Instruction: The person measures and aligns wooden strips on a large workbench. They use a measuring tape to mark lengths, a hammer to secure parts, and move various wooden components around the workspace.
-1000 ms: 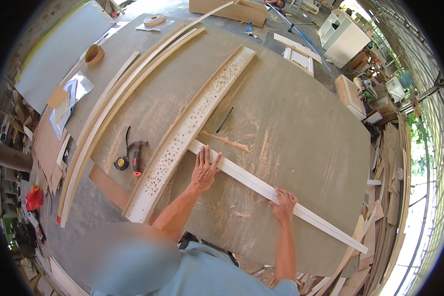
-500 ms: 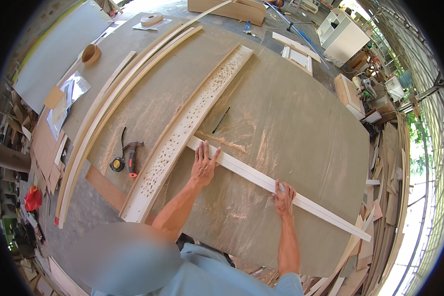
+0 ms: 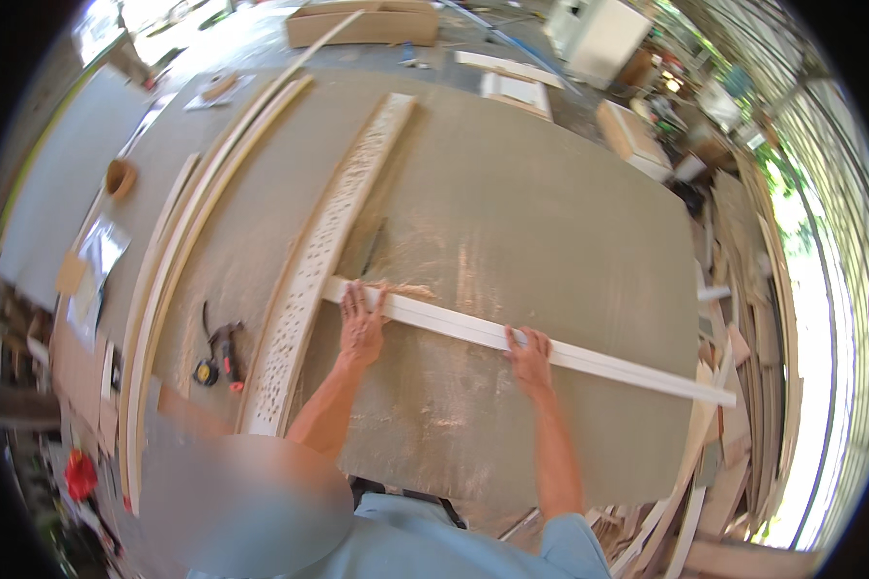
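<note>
A long white wooden strip (image 3: 434, 318) lies across the table, its left end against or very close to a pale board dotted with many small holes or chips (image 3: 311, 268). My left hand (image 3: 361, 333) rests on the strip near that end, fingers stretched out over its top. Farther right, my right hand (image 3: 530, 359) has its fingers curled over the strip and grips it. The strip's right end reaches past the table edge. A thin dark pencil-like stick (image 3: 374, 245) lies just beyond the left hand, beside sawdust.
Left of the dotted board lie a hammer (image 3: 226, 355) and a tape measure (image 3: 206, 372). Long wooden strips (image 3: 188, 227) run along the table's left side. Scrap boards (image 3: 758, 289) are piled off the right edge. A white cabinet (image 3: 599, 39) stands at the far right.
The whole view has swung, so the table and its things appear shifted left and turned. Both hands keep their places on the strip, and the strip keeps its place beside the dotted board.
</note>
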Demonstrator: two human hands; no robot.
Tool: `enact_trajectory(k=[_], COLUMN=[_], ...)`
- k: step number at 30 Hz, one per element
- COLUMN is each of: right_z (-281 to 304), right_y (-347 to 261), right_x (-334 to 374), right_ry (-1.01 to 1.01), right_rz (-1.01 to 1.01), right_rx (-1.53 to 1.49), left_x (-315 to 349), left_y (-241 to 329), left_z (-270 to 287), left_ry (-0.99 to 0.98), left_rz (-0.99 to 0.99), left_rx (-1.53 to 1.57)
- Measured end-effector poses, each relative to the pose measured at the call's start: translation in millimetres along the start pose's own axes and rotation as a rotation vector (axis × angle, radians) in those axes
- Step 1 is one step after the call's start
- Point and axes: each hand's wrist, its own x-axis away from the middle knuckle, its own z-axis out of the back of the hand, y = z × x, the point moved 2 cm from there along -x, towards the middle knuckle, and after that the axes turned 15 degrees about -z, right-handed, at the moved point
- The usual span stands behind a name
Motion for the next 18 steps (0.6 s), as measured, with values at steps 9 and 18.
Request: enact_trajectory(k=[9,18], right_z=[-3,-7], right_y=[-58,-8], right_x=[111,393], right_ry=[0.184,0.622], right_rz=[-0.426,-1.085], right_rx=[-0.254,-0.59], left_x=[-2,29], left_y=[-23,-47], left_z=[-25,-34], left_ry=[-0.187,-0.08], left_rz=[-0.043,-0.099], left_rx=[-0.217,-0.39])
